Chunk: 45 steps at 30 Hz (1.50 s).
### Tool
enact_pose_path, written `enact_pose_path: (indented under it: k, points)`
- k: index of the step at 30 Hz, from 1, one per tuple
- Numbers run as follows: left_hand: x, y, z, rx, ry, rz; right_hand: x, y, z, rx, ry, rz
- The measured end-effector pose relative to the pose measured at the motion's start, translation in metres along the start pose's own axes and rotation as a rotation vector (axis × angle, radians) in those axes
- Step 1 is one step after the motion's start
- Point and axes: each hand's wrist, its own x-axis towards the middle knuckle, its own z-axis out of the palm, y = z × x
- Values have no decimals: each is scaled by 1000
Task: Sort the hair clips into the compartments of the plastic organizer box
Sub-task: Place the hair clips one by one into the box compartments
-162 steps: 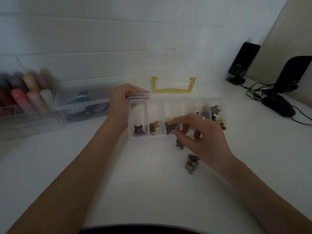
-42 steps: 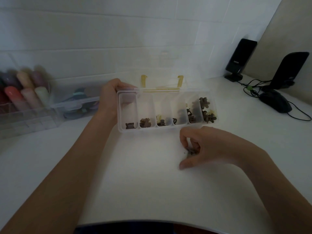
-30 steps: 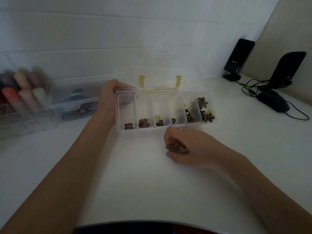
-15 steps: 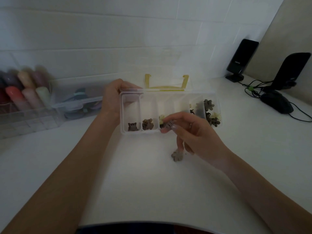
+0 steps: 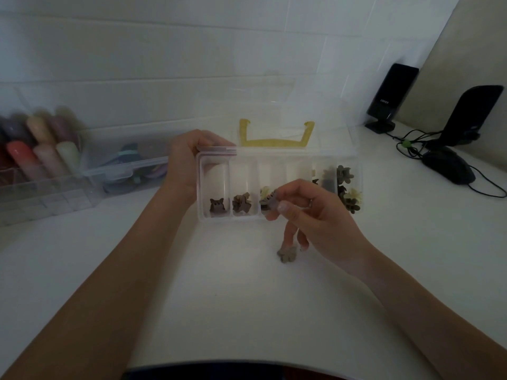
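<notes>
You face a white wall (image 5: 192,50) of large rectangular tiles with faint seams. Below it runs a white table (image 5: 219,297). At your right a plain beige panel (image 5: 477,50) meets the tiled wall. Before that panel stand two black speakers (image 5: 391,97) (image 5: 472,116), with black cables (image 5: 411,144) and a dark mouse (image 5: 447,164) on the table. At your left sit clear storage boxes (image 5: 123,165) of coloured items. The light is dim and even.

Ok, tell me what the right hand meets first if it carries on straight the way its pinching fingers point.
The right hand, pinching a small grey hair clip, points left and away. It would probably first meet the organizer box at its third compartment, where a cream clip lies. Depth is unclear.
</notes>
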Motion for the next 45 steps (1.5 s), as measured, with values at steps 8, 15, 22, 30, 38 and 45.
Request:
enact_pose_path:
  k: [8, 15, 22, 30, 38, 45]
  points:
    - [-1, 1, -1, 72, -6, 20, -1, -6, -3, -6, 119, -96]
    - [0, 4, -10, 257, -94, 106, 0, -18, -29, -503, 709, -373]
    - [-1, 5, -7, 254, -68, 102, 5, -5, -39, -825, 571, -427]
    - [-1, 6, -6, 219, -51, 76, 8, 3, -35, -975, 445, -477]
    - [-3, 7, -4, 215, -41, 70, 9, 7, -33, -984, 440, -492]
    - [-3, 7, -3, 176, -34, 49, 9, 7, -32, -995, 453, -513]
